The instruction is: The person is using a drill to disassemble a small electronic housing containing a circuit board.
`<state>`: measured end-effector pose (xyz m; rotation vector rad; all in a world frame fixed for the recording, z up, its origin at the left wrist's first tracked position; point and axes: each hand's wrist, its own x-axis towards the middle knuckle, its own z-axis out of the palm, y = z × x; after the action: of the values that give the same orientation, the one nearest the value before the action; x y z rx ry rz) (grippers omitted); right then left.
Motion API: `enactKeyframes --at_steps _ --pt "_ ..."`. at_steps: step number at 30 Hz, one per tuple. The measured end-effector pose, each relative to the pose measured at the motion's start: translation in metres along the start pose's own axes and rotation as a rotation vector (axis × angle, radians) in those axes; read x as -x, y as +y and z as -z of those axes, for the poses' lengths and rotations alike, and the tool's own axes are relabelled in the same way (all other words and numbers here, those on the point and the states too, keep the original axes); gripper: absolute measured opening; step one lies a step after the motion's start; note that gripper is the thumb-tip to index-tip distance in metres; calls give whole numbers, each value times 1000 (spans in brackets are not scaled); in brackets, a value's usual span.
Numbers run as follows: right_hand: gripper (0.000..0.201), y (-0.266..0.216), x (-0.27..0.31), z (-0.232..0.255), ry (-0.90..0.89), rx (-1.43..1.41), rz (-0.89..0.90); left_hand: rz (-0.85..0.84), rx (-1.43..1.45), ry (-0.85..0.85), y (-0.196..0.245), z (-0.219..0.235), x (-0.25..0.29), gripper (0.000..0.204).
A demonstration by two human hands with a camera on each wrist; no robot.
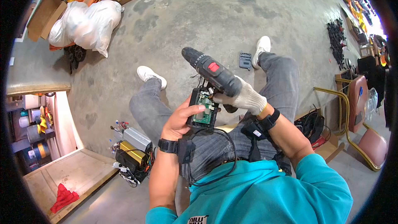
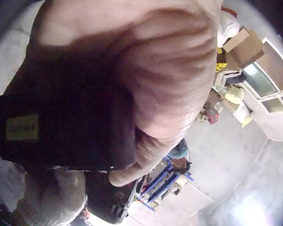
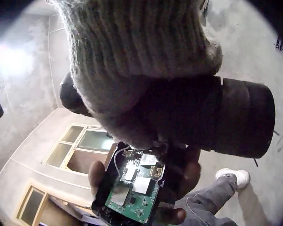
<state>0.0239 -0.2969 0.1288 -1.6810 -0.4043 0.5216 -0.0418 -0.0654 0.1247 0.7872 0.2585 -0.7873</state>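
My bare left hand (image 1: 177,120) holds a black housing whose uncovered face shows a green circuit board (image 1: 203,118). The thumb lies across the board's edge, with the other fingers behind the housing. A white knitted glove covers my right hand (image 1: 245,98), which grips a black cordless drill (image 1: 199,62) with a red patch on its body. The drill's chuck points up and left, away from me. In the right wrist view the circuit board (image 3: 132,188) shows white pads and a thin wire, right below the gloved fingers. Much of the drill's handle is hidden by the glove.
A small dark grey case (image 1: 245,60) lies on the concrete floor by the right shoe. A black cable (image 1: 235,151) loops over my lap. Metal and gold boxes with wiring (image 1: 134,147) stand left of my leg. A pink chair (image 1: 357,103) is at right, a white bag (image 1: 89,23) far left.
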Motion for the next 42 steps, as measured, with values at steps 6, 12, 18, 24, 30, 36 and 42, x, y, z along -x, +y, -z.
enactKeyframes --at_steps 6,12,18,24,30,36,42 --pt "51 -3 -3 20 55 -428 -198 -248 75 120 -15 35 -10 65" --pt "55 -23 16 30 83 -698 -300 -365 100 237 -4 64 -27 61" --pt "54 -8 23 18 6 -602 -387 -335 239 238 1 72 -37 52" --pt "48 20 19 14 -161 -391 -470 -392 96 388 -5 68 -34 43" --pt "45 21 18 13 -163 -368 -522 -316 10 458 -7 63 -34 38" --pt "44 19 18 15 -150 -333 -544 -298 -3 407 -14 75 -43 38" --pt "43 18 18 15 -155 -327 -569 -281 -8 457 -14 73 -41 36"
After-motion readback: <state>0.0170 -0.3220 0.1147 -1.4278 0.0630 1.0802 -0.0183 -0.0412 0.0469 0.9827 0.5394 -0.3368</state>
